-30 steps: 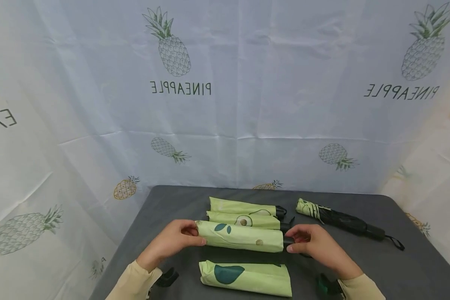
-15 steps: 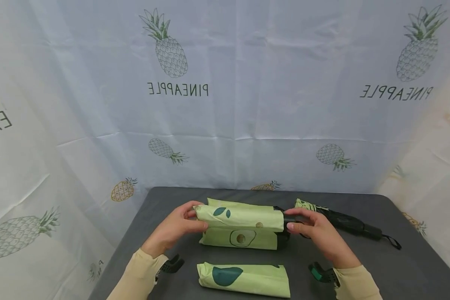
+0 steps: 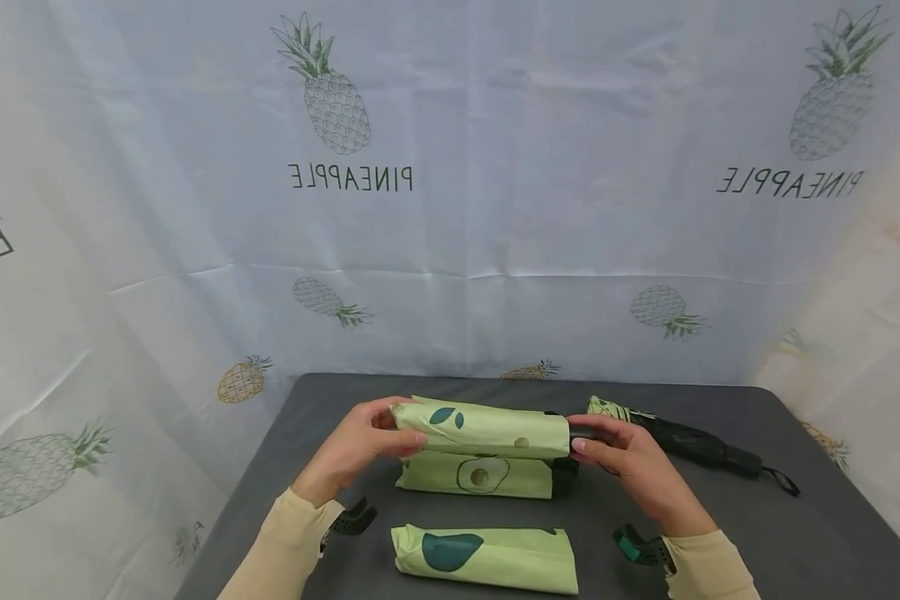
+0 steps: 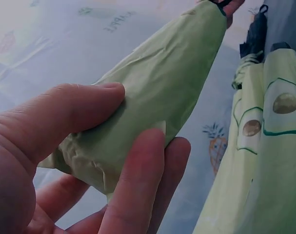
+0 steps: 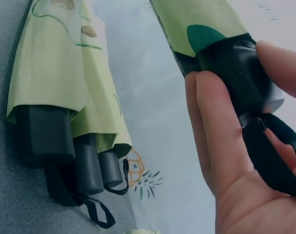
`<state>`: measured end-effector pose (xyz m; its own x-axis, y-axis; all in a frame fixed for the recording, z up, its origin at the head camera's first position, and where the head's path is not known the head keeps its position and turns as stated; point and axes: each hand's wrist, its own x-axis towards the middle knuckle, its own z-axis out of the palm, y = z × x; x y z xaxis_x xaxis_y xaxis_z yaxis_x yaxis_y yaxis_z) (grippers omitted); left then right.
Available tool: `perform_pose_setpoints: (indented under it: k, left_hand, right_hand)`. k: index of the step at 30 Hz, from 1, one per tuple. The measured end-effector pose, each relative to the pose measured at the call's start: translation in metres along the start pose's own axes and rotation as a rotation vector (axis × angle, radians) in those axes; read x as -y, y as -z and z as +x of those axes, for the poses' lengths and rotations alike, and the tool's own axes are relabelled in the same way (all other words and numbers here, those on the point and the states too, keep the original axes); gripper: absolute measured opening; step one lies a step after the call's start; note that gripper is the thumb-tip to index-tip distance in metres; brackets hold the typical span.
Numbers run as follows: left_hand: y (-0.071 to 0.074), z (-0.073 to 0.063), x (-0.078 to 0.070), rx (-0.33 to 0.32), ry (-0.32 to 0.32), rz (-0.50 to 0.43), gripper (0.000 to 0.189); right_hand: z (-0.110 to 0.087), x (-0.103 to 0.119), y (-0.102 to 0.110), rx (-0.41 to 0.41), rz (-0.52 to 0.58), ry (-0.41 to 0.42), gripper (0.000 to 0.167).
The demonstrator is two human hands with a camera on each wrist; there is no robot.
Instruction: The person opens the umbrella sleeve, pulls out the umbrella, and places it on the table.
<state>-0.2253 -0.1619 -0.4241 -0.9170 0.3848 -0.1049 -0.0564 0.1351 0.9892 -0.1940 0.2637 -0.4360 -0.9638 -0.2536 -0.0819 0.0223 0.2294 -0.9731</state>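
Observation:
Both hands hold a folded umbrella in a light green cover (image 3: 487,431) above the table, lying crosswise in the head view. My left hand (image 3: 360,450) pinches the cover's left end between thumb and fingers. The black umbrella handle (image 5: 233,73), with a looped strap, is gripped by my right hand (image 3: 637,467) at the other end. Below and behind it lie covered umbrellas; the nearest one (image 3: 480,477) has an avocado print. Three black handles show side by side in the right wrist view. In front lies a green umbrella cover (image 3: 525,554) with no handle showing.
A folded uncovered umbrella (image 3: 697,442), black with a green end and a wrist loop, lies on the right of the dark grey table (image 3: 780,542). A pineapple-print curtain (image 3: 495,208) hangs behind the table's far edge.
Both hands have moved the held umbrella up and away, over the lying ones. This exposed the avocado-print umbrella in front of it. Over the last half second it has shifted only slightly.

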Motion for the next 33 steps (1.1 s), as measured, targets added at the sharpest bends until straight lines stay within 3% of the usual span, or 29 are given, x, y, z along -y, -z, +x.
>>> perform_pose_setpoints:
  k: [9, 22, 33]
  left_hand:
    - [0.0010, -0.0020, 0.0014, 0.041, -0.006, -0.006, 0.061]
    - [0.0002, -0.0044, 0.0010, 0.030, -0.008, -0.022, 0.063]
    - [-0.0031, -0.0040, 0.0006, 0.010, 0.005, -0.036, 0.067]
  right_hand:
    - [-0.0002, -0.0024, -0.0072, -0.051, -0.064, -0.034, 0.061]
    - [-0.0016, -0.0002, -0.0035, 0.007, 0.040, 0.007, 0.060]
    - [-0.0012, -0.0038, 0.0019, 0.012, 0.049, 0.027, 0.057]
